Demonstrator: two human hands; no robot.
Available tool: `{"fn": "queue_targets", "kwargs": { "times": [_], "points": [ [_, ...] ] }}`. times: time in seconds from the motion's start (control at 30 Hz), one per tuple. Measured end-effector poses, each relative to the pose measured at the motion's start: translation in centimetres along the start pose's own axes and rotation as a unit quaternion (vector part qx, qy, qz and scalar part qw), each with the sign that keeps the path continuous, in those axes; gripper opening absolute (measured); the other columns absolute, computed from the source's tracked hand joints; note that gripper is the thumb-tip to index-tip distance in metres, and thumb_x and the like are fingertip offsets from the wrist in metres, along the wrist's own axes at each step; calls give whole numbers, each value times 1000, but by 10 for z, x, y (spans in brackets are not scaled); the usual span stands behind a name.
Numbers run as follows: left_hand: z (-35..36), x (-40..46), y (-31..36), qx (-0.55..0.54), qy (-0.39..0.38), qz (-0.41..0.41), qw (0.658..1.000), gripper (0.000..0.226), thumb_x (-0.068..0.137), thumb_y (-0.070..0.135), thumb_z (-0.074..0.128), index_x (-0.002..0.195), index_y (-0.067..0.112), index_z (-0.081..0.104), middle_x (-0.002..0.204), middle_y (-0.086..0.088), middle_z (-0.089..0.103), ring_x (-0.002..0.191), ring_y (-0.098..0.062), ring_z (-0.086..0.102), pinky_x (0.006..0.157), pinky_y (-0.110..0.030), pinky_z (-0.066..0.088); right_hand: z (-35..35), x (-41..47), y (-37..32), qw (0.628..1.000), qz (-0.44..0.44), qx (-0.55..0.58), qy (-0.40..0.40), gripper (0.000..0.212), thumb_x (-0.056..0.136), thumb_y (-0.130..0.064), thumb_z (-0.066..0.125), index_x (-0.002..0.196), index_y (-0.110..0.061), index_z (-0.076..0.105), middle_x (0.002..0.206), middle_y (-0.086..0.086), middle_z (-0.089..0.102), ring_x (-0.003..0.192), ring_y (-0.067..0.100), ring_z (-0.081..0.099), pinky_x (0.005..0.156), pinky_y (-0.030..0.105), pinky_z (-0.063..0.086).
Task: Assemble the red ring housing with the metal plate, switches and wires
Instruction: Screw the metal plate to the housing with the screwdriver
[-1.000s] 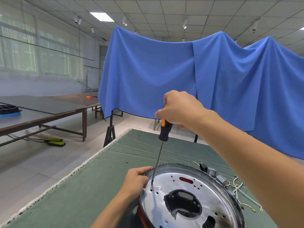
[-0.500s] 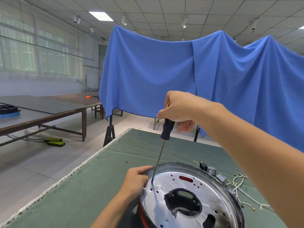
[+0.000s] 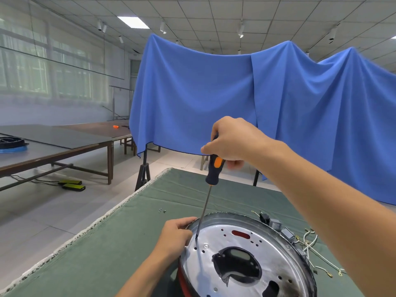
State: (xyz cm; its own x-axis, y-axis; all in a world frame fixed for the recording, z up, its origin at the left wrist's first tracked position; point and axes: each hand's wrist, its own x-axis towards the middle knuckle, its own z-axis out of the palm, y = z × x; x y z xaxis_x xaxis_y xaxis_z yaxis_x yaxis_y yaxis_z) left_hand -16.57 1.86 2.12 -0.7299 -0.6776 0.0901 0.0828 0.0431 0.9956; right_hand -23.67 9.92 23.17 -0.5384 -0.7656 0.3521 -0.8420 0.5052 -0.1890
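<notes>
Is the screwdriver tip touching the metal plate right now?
Touching. The head view shows the screwdriver tip meeting the metal plate near the left hand.

It was a workshop hall: long worktables (image 3: 64, 144) stood far left of the hands, blue cloth (image 3: 235, 99) hung beyond them.

A large blue cloth (image 3: 225, 99) hangs draped across the middle of the room over dark stands (image 3: 143, 174), its folds sagging between high points. Behind it runs a white tiled ceiling (image 3: 214, 11) with a lit panel (image 3: 133, 22) and track spotlights (image 3: 241, 30). Tall windows (image 3: 42, 67) fill the left wall, hazy with daylight. The floor (image 3: 64, 211) is pale tile. Long wooden tables (image 3: 70, 142) stand at the left, one carrying a small orange object (image 3: 115, 126), with yellow-green pedals (image 3: 72, 185) and cables beneath. The near surface (image 3: 96, 254) wears a green cloth with a frayed white edge.
</notes>
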Motion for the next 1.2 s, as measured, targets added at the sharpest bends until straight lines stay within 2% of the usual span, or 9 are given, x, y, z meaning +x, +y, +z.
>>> {"fn": "queue_targets", "kwargs": {
  "times": [0.07,0.13,0.23,0.43,0.6,0.77,0.93,1.1,1.2],
  "points": [
    [0,-2,1,-6,-2,3,1000,62,69,-29,32,72,19,72,55,5,66,37,-1,48,40,-10,35,0,-1,0,995,6,-88,50,35,86,-36,61,67,-14,43,58,0,53,44,17,48,44,22,32],
    [0,-2,1,-11,-5,5,1000,61,70,-29,32,71,18,71,53,6,65,35,0,46,39,-9,34,-4,-1,-1,998,22,-49,-18,33,86,-43,61,75,-14,47,63,1,62,45,17,60,48,24,45],
    [0,-1,0,-10,-3,8,1000,61,71,-30,32,73,18,70,50,8,64,34,1,46,39,-9,34,-11,0,-2,990,38,58,-124,21,86,-21,60,103,-10,55,82,11,73,65,26,73,69,40,60],
    [0,1,-2,0,1,13,1000,62,70,-29,33,68,20,70,53,8,66,37,0,49,41,-10,37,-6,0,-2,999,28,-30,-13,23,82,-30,59,67,-16,50,41,-4,60,32,14,58,47,22,43],
    [-1,3,-5,0,1,18,1000,64,68,-29,33,68,22,71,59,10,69,43,1,54,43,-10,38,-8,0,-7,994,26,39,-100,14,78,-20,61,84,-9,56,65,8,73,54,22,70,67,40,60],
    [0,4,-6,0,-1,23,1000,71,67,-29,34,61,29,74,60,9,69,47,1,56,46,-10,41,-2,0,-4,997,-2,-69,21,28,82,-29,62,65,-15,44,51,-2,56,39,15,53,43,20,36],
    [-2,6,-9,3,-6,32,999,68,68,-28,34,65,27,72,62,9,70,46,1,55,46,-11,40,-10,1,-5,992,9,41,-115,23,81,-24,67,94,-8,57,70,8,73,50,20,69,54,30,58],
    [-3,8,-11,9,-9,30,999,68,67,-27,35,68,28,74,68,4,72,51,-3,56,49,-12,41,0,-1,3,994,-6,-92,65,30,81,-30,61,62,-15,43,54,-1,54,43,16,46,44,22,28],
    [-3,9,-12,11,-5,28,1000,68,68,-26,35,65,30,74,68,6,72,54,-4,58,51,-13,43,1,-2,4,999,-4,-33,-3,24,80,-35,62,78,-17,48,64,-3,64,47,17,62,49,26,46]
  ]
}}
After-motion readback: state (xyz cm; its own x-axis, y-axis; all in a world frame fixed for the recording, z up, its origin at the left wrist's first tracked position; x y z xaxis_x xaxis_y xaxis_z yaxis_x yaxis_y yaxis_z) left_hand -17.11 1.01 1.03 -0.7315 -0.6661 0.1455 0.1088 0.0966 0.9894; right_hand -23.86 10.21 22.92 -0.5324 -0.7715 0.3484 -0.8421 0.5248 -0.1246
